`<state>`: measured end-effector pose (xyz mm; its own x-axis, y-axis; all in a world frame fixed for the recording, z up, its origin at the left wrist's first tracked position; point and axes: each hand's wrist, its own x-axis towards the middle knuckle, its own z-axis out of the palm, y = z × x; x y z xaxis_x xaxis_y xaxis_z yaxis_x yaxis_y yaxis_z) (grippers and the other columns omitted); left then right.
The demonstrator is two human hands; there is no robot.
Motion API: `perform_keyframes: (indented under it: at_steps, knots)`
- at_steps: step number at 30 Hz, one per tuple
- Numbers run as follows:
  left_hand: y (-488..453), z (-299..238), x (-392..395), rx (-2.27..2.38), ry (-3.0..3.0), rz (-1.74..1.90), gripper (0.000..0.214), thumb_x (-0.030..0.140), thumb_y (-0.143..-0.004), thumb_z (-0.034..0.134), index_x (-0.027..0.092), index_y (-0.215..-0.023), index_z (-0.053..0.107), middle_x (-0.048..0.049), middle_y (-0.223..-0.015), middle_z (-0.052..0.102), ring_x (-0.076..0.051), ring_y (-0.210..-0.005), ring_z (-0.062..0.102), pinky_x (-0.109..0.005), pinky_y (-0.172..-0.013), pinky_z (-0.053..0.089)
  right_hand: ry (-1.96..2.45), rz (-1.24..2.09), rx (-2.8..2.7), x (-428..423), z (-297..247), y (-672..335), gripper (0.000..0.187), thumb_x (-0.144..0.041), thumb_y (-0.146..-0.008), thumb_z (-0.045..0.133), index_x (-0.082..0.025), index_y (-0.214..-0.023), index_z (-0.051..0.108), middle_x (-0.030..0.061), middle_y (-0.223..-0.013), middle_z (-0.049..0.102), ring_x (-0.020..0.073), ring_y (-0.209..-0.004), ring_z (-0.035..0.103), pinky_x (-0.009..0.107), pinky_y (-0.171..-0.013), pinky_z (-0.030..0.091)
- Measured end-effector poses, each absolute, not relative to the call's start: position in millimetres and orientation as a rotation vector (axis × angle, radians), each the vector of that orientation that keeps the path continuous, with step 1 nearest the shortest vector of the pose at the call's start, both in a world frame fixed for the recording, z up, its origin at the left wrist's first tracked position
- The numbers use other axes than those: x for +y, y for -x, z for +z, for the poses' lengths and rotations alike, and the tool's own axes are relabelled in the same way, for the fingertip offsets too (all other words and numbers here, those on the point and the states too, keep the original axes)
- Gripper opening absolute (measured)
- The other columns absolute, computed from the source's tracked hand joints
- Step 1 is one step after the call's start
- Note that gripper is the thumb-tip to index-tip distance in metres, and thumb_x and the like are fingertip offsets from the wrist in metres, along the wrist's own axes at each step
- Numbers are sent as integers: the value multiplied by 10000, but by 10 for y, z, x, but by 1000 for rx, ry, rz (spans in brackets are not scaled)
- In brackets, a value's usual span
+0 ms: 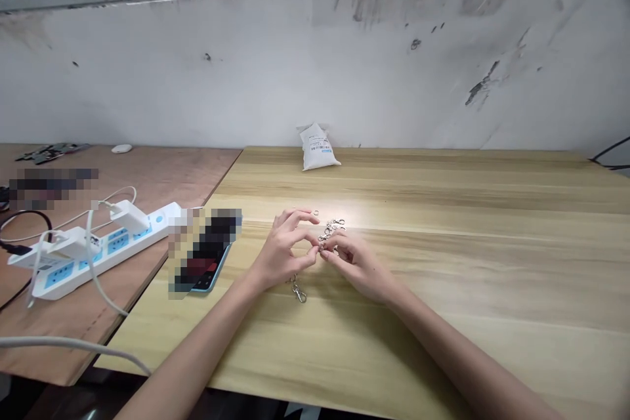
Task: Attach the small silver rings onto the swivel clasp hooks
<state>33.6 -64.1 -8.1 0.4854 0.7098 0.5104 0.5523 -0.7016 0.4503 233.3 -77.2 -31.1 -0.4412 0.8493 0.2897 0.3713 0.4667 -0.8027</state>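
Note:
My left hand (284,251) pinches with thumb and index finger at one side of a small silver metal piece (322,247). From the other side, my right hand (361,268) grips the same piece between its fingertips. The fingers hide most of it, so its exact shape cannot be made out. Just beyond the fingertips lie several silver lobster clasps (335,224) in a loose group on the table. One more lobster clasp (299,293) with a ring rests below my left hand. A single small metal ring (316,212) lies near the left fingertips.
A white plastic packet (319,147) with a printed label stands by the wall. To the left is a phone (215,272), partly blurred out. A white power strip (111,256) with plugs and cables occupies the adjoining brown table (167,174). A white cable crosses at lower left.

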Motion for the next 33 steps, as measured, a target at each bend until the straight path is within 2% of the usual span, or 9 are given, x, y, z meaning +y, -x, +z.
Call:
perform_keyframes:
  at_steps: [4, 9, 12, 17, 21, 24, 27, 29, 33]
  knots:
    - [-333, -50, -647, 1076, -2526, 1016, 95, 161, -816, 624, 223, -755, 663, -49, -1170, 629, -269, -1253, 468, -447, -1044, 364, 1012, 993, -2002, -754, -293, -2358, 254, -395, -952, 525, -201, -896, 679, 5, -774, 542, 108, -584, 389, 254, -542, 318]
    - [-331, -85, -627, 1025, -2602, 970, 94, 139, -797, 637, 220, -754, 656, -42, -1172, 645, -262, -1251, 480, -440, -1040, 370, 1017, 879, -2166, -737, -253, -2407, 240, -337, -956, 520, -197, -823, 663, 1, -757, 537, 109, -608, 445, 243, -560, 331]
    - [-336, -106, -624, 1027, -2630, 947, 89, 141, -790, 643, 222, -757, 657, -42, -1175, 651, -265, -1245, 490, -452, -1043, 367, 1057, 561, -2333, -759, -273, -2378, 221, -267, -954, 496, -191, -823, 656, 25, -811, 592, 108, -610, 473, 245, -541, 289]
    - [-315, -102, -597, 1076, -2561, 913, 105, 128, -780, 642, 221, -734, 659, -41, -1184, 649, -274, -1256, 479, -472, -1053, 362, 1178, 38, -2461, -767, -339, -2321, 257, -231, -965, 442, -183, -825, 652, 46, -808, 638, 92, -500, 408, 279, -477, 151]
    - [-298, -98, -569, 1120, -2395, 965, 111, 122, -792, 641, 214, -730, 654, -44, -1185, 634, -265, -1271, 465, -481, -1061, 375, 1170, -178, -2335, -767, -286, -2386, 277, -215, -985, 431, -215, -857, 677, 29, -721, 638, 112, -557, 476, 284, -507, 195]
    - [-291, -118, -561, 1062, -2300, 944, 97, 141, -813, 642, 211, -747, 651, -46, -1208, 622, -245, -1283, 457, -470, -1083, 374, 957, -197, -2336, -828, -229, -2408, 267, -181, -993, 426, -243, -1016, 684, 22, -699, 640, 132, -623, 517, 285, -561, 261]
    - [-269, -152, -543, 1005, -2346, 856, 75, 174, -821, 658, 213, -757, 653, -41, -1223, 616, -242, -1280, 459, -474, -1104, 346, 800, -134, -2396, -891, -223, -2366, 289, -151, -988, 424, -249, -1128, 657, 24, -729, 651, 138, -643, 523, 286, -569, 277]
    - [-231, -167, -513, 1072, -2437, 821, 77, 192, -831, 650, 214, -758, 656, -41, -1213, 620, -251, -1260, 470, -483, -1082, 347, 823, -151, -2441, -894, -253, -2331, 302, -135, -983, 410, -245, -1108, 661, 26, -738, 647, 138, -642, 516, 285, -557, 269]
    - [-83, -173, -411, 1348, -2606, 782, 71, 180, -819, 636, 210, -761, 665, -49, -1160, 648, -271, -1179, 516, -481, -992, 368, 1005, -208, -2503, -817, -336, -2317, 266, -164, -968, 428, -223, -935, 685, 36, -735, 621, 134, -601, 479, 281, -507, 224]
